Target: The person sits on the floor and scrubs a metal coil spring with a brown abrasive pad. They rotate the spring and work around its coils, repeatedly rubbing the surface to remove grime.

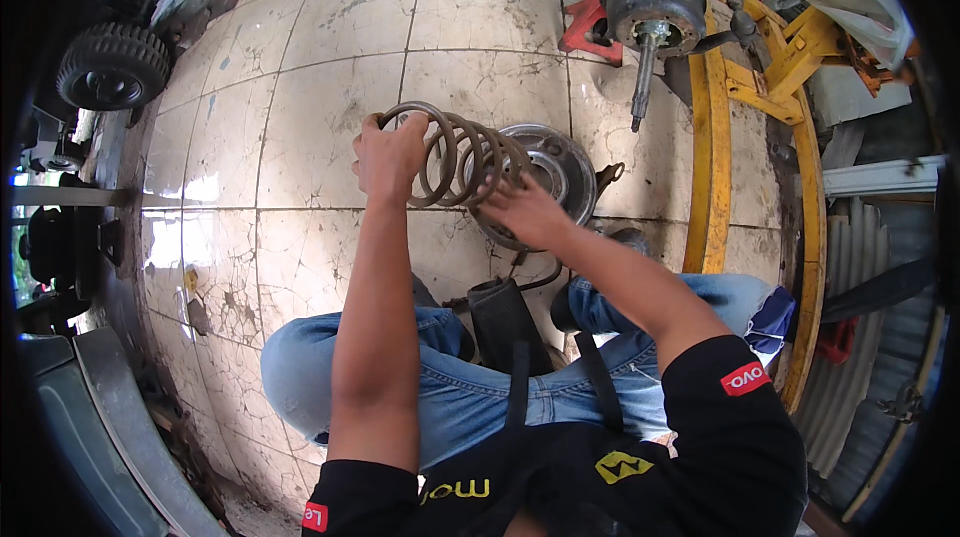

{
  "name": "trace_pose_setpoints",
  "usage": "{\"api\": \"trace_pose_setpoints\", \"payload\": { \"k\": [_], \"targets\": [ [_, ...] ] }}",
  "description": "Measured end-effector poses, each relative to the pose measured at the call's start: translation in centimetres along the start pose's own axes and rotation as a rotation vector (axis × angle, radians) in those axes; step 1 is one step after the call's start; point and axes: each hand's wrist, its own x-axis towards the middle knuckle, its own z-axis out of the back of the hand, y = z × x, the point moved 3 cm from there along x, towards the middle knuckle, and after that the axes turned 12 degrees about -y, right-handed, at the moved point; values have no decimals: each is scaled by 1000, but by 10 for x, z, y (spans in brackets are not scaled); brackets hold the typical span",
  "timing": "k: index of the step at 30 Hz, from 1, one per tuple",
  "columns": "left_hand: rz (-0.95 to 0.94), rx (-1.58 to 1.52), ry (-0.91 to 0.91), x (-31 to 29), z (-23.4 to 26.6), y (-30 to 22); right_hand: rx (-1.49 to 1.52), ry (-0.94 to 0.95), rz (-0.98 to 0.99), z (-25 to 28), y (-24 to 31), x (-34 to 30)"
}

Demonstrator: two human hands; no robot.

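A large brown coil spring [462, 157] is held on its side between my two hands, slanting from upper left to lower right. My left hand [388, 159] is closed round the spring's wide left end. At the other end, my right hand [522, 209] grips the last coils; some of its fingers are hidden behind the wire and cannot be made out. Just behind the spring's right end lies a round grey metal part [565, 162] with a raised centre and a bracket on its right side. The spring covers part of it.
A dark cylindrical assembly with a shaft [650, 17] juts out at the upper right, beside a red stand [592, 34]. Along the right runs a yellow metal frame [712, 167]. A dark bag-like piece [508, 327] lies between my legs. Far left is a tyre [113, 67].
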Motion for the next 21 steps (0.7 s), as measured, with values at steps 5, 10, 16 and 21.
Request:
{"api": "trace_pose_setpoints", "payload": {
  "k": [5, 10, 16, 21],
  "targets": [
    [7, 22, 7, 4, 1, 4, -255, 89, 64, 15, -15, 13],
    [-22, 29, -82, -9, 6, -13, -162, -8, 251, 7, -31, 11],
    [-32, 59, 26, -9, 4, -20, -73, -9, 121, -3, -4, -13],
    [10, 81, -10, -13, 10, -15, 109, 37, -104, 31, -43, 11]
  ]
}}
